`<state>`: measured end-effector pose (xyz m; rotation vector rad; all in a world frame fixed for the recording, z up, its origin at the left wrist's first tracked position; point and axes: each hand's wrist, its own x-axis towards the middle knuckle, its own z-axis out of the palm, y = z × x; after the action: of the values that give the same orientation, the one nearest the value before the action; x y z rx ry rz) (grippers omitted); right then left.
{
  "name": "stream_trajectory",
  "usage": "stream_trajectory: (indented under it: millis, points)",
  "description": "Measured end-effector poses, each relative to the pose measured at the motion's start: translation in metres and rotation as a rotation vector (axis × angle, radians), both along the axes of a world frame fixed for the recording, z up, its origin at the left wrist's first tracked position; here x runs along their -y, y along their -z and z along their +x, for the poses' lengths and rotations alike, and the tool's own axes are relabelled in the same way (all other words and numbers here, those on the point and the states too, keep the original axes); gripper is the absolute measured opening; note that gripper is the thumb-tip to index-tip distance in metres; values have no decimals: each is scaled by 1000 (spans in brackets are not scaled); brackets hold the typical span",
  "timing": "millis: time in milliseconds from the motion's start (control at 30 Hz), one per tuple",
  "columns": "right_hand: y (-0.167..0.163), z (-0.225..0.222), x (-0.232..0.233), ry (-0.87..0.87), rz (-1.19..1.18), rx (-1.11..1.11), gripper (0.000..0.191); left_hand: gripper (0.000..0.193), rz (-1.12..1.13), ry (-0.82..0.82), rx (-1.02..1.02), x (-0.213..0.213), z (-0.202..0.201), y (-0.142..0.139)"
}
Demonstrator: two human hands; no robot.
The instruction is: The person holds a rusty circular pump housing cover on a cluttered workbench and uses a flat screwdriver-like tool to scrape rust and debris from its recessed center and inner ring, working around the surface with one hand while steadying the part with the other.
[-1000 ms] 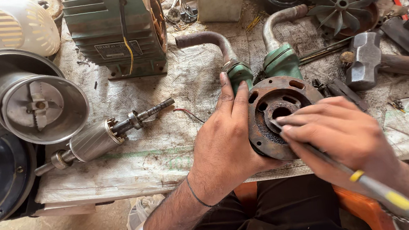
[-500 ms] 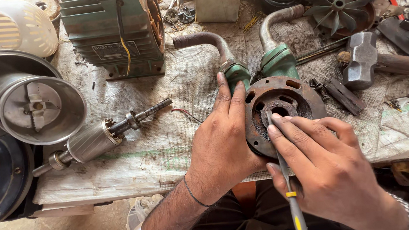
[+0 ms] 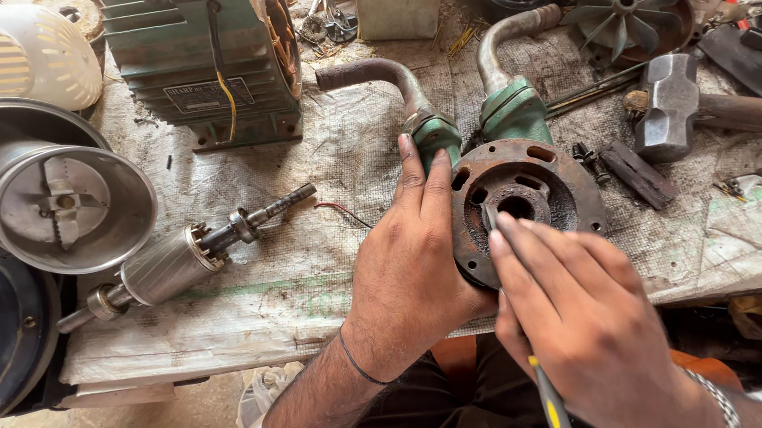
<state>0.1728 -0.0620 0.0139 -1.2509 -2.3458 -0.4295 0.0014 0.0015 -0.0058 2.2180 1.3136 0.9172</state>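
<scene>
right hand (image 3: pixel 586 315) has swung the screwdriver (image 3: pixel 526 321) upright since a second ago, handle now toward the body, tip inside the rusty pump housing (image 3: pixel 549 170).

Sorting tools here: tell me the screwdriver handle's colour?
Black with yellow, on the screwdriver in the right hand; head view.

On the counter (image 3: pixel 313 276) we see the pump casing (image 3: pixel 528 195) centre, the rotor shaft (image 3: pixel 171 262) to its left, the hammer (image 3: pixel 669 107) right, the motor housing (image 3: pixel 198 55) behind.

A motor repair workshop. The cloth-covered worktop (image 3: pixel 331 275) carries a green finned motor housing (image 3: pixel 199 64), a grey steel rotor shaft (image 3: pixel 181 261) and a heavy steel sledgehammer (image 3: pixel 669 107). A dark plastic fan impeller (image 3: pixel 626 4) lies among scattered oily parts.
</scene>
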Motion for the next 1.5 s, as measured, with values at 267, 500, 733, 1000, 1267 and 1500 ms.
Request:
stream_trajectory:
  millis: [267, 500, 733, 1000, 1267, 1500]
  points:
    - [-6, -8, 5, 48, -10, -26, 39, 114, 61, -5, 12, 1, 0, 1]
    - [2, -8, 6, 73, 5, -34, 38, 110, 100, -22, -3, 0, 0, 2]
    - [3, -10, 10, 108, 22, -19, 40, 114, 82, 0, 17, 0, -1, -1]
    - [2, -5, 5, 76, 15, -12, 39, 113, 93, -12, -8, -1, 0, 0]
    - [2, -2, 10, 70, -15, -54, 37, 117, 74, -22, -7, 2, 0, -2]
    - [-8, -2, 3, 43, -55, -58, 39, 125, 68, 1, 12, 3, -2, -2]
